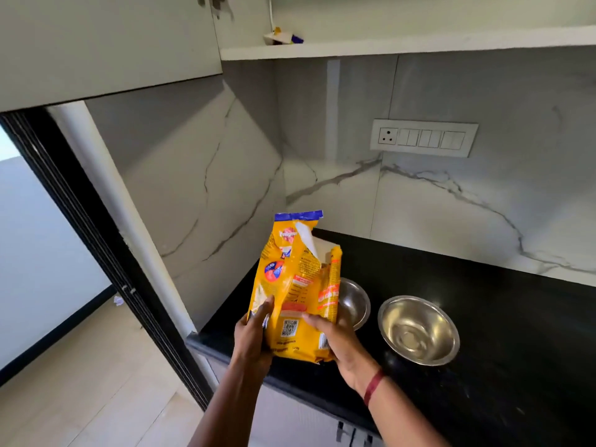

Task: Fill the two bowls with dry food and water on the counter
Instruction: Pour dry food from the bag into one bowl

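Observation:
A yellow bag of dry dog food [295,285] stands upright over the near left corner of the black counter [483,317], its torn top open. My left hand [254,333] grips its lower left side and my right hand [335,340] grips its lower right side. Two empty steel bowls sit on the counter: one [353,301] partly hidden behind the bag, the other [418,330] fully in view to its right. No water source is in view.
A marble-patterned wall with a socket and switch panel [424,137] rises behind the counter. A white shelf [403,46] overhead holds a small object. A dark sliding door frame [96,253] stands to the left, with floor below.

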